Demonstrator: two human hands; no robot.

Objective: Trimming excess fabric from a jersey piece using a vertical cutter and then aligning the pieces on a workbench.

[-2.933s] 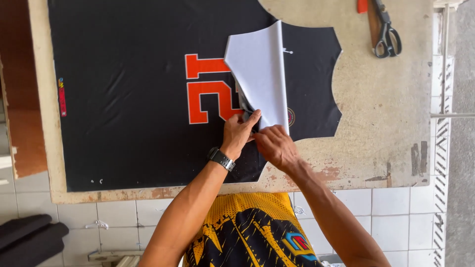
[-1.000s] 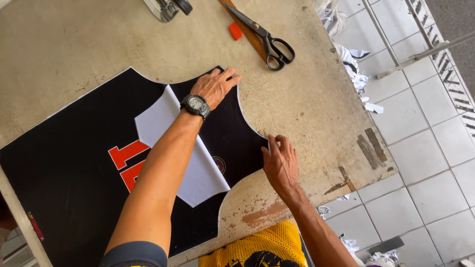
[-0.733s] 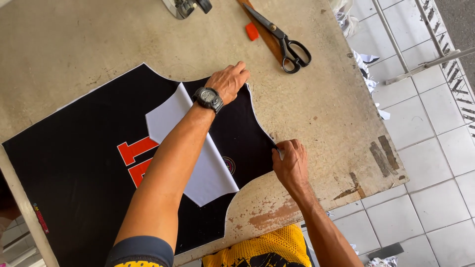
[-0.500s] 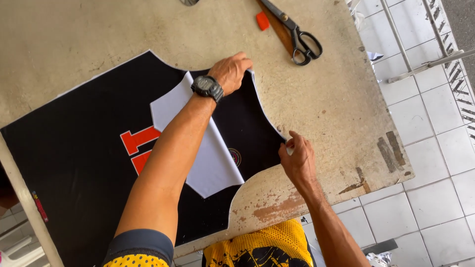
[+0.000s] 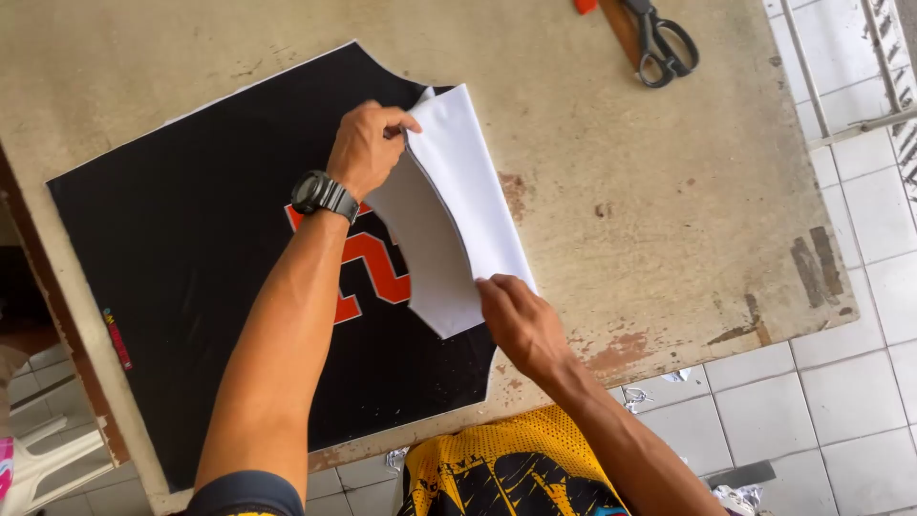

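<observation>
A black fabric panel (image 5: 201, 239) with orange numerals (image 5: 368, 272) lies flat on a worn beige table (image 5: 611, 182). Its right part is folded back over itself, showing the white underside (image 5: 458, 210). My left hand (image 5: 368, 143), with a black watch on the wrist, pinches the top edge of the folded white flap. My right hand (image 5: 516, 320) grips the flap's lower edge near the table's front.
Black-handled scissors (image 5: 659, 43) lie on a wooden ruler at the table's far right, beside a small red object (image 5: 585, 6). White floor tiles (image 5: 841, 401) lie to the right and below. A white plastic chair (image 5: 43, 459) stands at the lower left.
Both hands have lifted the right edge of the black fabric and folded it leftward, so more white underside shows. The camera view has shifted left.
</observation>
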